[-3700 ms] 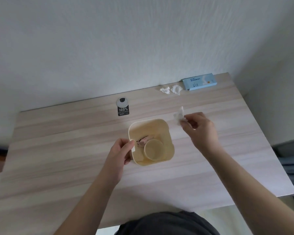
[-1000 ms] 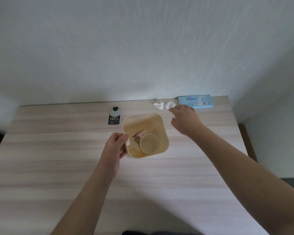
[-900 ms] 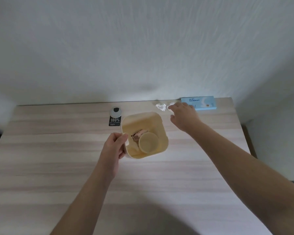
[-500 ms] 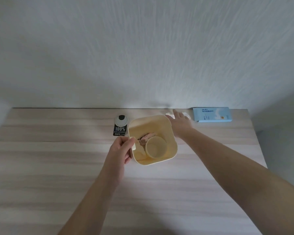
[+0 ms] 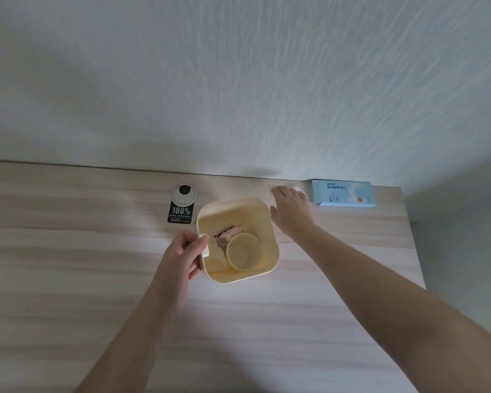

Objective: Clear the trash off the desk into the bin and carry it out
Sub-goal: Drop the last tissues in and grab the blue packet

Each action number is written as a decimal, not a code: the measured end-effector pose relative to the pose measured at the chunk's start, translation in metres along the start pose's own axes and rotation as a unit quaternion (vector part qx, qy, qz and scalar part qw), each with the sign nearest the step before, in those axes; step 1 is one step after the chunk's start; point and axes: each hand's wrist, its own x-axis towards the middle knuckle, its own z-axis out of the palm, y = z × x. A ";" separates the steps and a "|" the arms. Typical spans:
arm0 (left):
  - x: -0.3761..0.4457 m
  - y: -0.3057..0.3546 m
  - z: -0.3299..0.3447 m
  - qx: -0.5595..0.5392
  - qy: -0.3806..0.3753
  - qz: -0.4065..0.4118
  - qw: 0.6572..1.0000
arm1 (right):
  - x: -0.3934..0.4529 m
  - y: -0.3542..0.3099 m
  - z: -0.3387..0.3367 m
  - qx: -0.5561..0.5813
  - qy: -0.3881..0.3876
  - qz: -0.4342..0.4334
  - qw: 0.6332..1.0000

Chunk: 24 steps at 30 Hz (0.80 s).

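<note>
Left hand [image 5: 182, 255] grips rim of square pale-yellow plastic bin [image 5: 262, 222] on light wood-grain desk [image 5: 68, 279]; right hand [image 5: 289, 211] reaches beyond bin, fingers extended, grip unclear.

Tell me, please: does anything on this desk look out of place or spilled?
Nothing is spilled or damaged. The yellow bin stands on the desk, unusual for a bin; the left hand grips its rim. The right hand reaches toward white scraps beside the blue box.

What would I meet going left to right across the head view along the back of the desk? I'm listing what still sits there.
Black-and-white hang tag → yellow bin → right hand → blue box.
</note>
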 end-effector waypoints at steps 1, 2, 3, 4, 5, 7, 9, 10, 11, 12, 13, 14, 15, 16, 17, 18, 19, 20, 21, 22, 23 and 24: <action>-0.001 -0.001 0.000 0.001 0.000 0.000 1.000 | 0.002 0.004 -0.002 0.006 0.004 0.013 1.000; -0.001 -0.001 0.001 0.000 0.001 -0.001 1.000 | 0.003 0.009 -0.002 0.008 0.001 0.026 1.000; -0.002 -0.001 0.002 -0.002 0.004 -0.001 1.000 | 0.005 0.014 -0.003 0.004 -0.006 0.040 0.999; -0.003 -0.002 0.003 -0.001 0.005 -0.002 1.000 | 0.006 0.018 -0.002 -0.005 -0.016 0.056 0.998; -0.004 -0.002 0.004 -0.001 0.005 -0.002 1.000 | 0.006 0.021 -0.002 -0.020 -0.029 0.071 0.997; -0.006 -0.002 0.005 -0.009 0.002 -0.004 1.000 | 0.002 0.025 0.002 -0.050 -0.043 0.086 0.994; -0.008 -0.001 0.004 -0.017 0.002 -0.005 1.000 | -0.004 0.025 0.006 -0.062 -0.035 0.085 0.994; -0.008 0.000 0.003 -0.016 0.005 -0.005 1.000 | -0.006 0.024 0.008 -0.063 -0.032 0.082 0.994; -0.009 0.001 0.003 -0.014 0.007 -0.003 1.000 | -0.007 0.024 0.009 -0.057 -0.029 0.078 0.995; -0.011 0.002 0.003 -0.010 0.008 0.000 1.000 | -0.008 0.024 0.010 -0.043 -0.030 0.075 0.996; -0.012 0.003 0.004 -0.008 0.007 0.002 1.000 | -0.009 0.024 0.009 -0.021 -0.033 0.075 0.996; -0.013 0.004 0.004 -0.006 0.008 0.004 1.000 | -0.010 0.024 0.008 0.008 -0.038 0.076 0.996; -0.015 0.005 0.005 -0.005 0.008 0.004 1.000 | -0.012 0.022 0.005 0.040 -0.041 0.077 0.995; -0.016 0.005 0.005 -0.005 0.008 0.004 1.000 | -0.016 0.020 0.002 0.073 -0.039 0.078 0.994; -0.017 0.006 0.006 -0.005 0.008 0.003 1.000 | -0.021 0.018 -0.003 0.105 -0.030 0.076 0.991; -0.018 0.006 0.006 -0.005 0.008 0.003 1.000 | -0.026 0.014 -0.009 0.138 -0.013 0.073 0.988; -0.020 0.006 0.006 -0.005 0.009 0.002 1.000 | -0.031 0.010 -0.016 0.172 0.008 0.070 0.983; -0.021 0.006 0.007 -0.005 0.009 0.002 1.000 | -0.037 0.006 -0.026 0.205 0.031 0.069 0.976; -0.023 0.006 0.008 -0.006 0.008 0.001 1.000 | -0.044 0.002 -0.036 0.234 0.055 0.071 0.968; -0.025 0.006 0.009 -0.008 0.005 0.001 1.000 | -0.052 -0.002 -0.048 0.258 0.081 0.074 0.960; -0.027 0.006 0.010 -0.010 0.001 0.001 1.000 | -0.061 -0.007 -0.061 0.281 0.108 0.079 0.950; -0.029 0.007 0.012 -0.012 -0.005 0.001 1.000 | -0.072 -0.012 -0.073 0.316 0.136 0.090 0.935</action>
